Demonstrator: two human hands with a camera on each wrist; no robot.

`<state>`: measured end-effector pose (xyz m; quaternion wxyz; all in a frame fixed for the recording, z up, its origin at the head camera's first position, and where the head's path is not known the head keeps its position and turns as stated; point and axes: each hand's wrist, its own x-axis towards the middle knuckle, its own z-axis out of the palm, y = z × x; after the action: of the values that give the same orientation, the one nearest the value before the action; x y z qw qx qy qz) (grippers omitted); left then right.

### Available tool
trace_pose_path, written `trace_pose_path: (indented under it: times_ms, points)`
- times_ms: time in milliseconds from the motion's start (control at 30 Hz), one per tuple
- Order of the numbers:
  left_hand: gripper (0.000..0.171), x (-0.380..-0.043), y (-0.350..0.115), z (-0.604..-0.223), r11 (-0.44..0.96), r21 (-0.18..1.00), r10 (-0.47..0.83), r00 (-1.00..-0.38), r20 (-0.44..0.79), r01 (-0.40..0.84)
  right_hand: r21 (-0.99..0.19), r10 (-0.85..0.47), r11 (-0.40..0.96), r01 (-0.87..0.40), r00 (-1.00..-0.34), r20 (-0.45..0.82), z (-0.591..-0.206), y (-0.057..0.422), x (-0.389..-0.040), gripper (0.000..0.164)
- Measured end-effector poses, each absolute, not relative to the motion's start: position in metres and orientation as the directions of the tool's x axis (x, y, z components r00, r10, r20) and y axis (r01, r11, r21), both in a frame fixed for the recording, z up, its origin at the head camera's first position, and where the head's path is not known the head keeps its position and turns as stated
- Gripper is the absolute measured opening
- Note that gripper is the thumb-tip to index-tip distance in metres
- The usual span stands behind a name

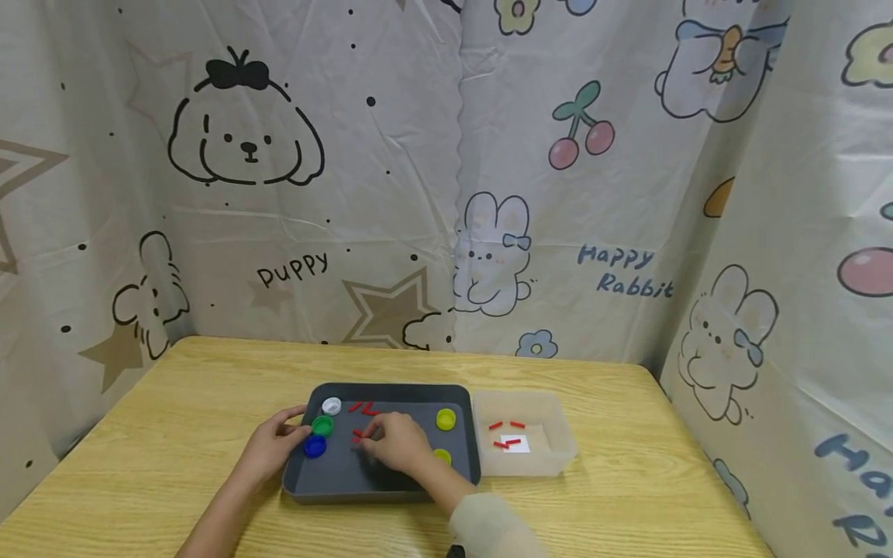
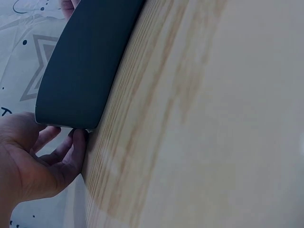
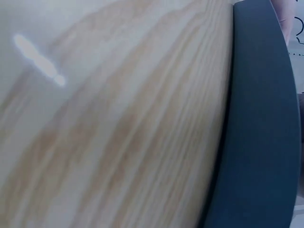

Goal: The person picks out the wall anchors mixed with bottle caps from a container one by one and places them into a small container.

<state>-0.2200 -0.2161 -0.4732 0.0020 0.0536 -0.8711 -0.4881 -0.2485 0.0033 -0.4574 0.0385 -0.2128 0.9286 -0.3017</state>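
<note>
My left hand (image 1: 268,446) grips the left edge of a dark grey tray (image 1: 384,494), thumb over the rim. In the left wrist view, its fingers (image 2: 73,154) curl against the tray's outer wall. Just inside that edge stand a white cap (image 1: 331,405), a green cap (image 1: 322,425) and a blue cap (image 1: 315,446). Over the tray's middle, my right hand (image 1: 399,443) pinches a small red stick (image 1: 356,440) between thumb and fingertips. Several more red sticks (image 1: 368,408) lie toward the tray's back. The right wrist view shows mainly the tray's wall (image 3: 259,123).
Two yellow caps sit on the tray's right side, the front yellow cap (image 1: 443,456) partly behind my right hand. Against the tray's right edge stands a translucent box (image 1: 558,449) holding several red sticks and a white paper (image 1: 519,444). Patterned curtains (image 1: 391,194) surround the wooden table (image 1: 628,480).
</note>
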Motion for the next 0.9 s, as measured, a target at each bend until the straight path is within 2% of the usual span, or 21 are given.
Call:
trace_pose_path:
  times_ms: [300,900]
  points:
    - [0.048,-0.22,-0.216,-0.473,0.511,0.855,-0.089,-0.995,-0.05,-0.089,-0.559,-0.431,0.723,-0.407,-0.897,0.096,-0.445,0.016,-0.248,0.009]
    - [0.05,-0.22,-0.217,-0.472,0.508,0.854,-0.092,-0.993,-0.075,-0.111,-0.651,-0.449,0.639,-0.409,-0.886,0.115,-0.436,0.046,-0.247,0.007]
